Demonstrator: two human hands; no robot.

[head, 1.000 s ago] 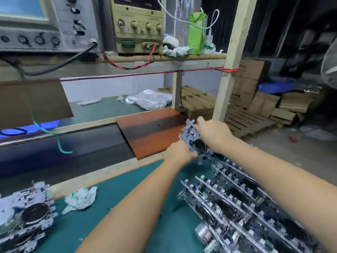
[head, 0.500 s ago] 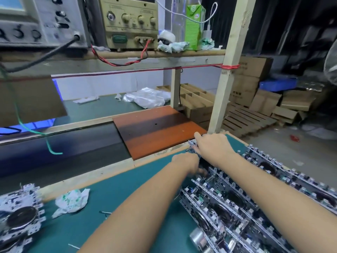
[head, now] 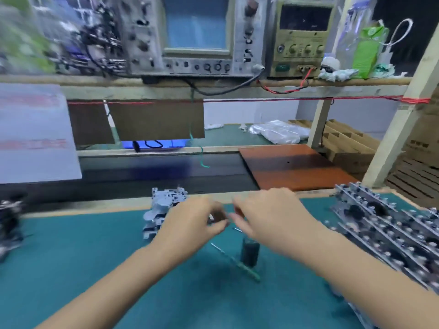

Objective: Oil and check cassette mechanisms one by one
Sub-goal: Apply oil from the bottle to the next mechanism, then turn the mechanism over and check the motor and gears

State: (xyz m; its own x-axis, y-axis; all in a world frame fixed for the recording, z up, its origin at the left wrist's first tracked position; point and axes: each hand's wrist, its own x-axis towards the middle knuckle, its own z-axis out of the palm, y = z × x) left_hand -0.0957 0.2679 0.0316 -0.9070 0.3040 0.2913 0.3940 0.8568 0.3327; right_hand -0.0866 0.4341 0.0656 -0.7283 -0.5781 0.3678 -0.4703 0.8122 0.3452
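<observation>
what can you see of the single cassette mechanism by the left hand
The cassette mechanism is a grey-white plastic and metal frame, blurred, with small tabs along its top edge. It sits on the green mat near the mat's far edge. The left hand covers its right side; whether the fingers grip it cannot be told.
</observation>
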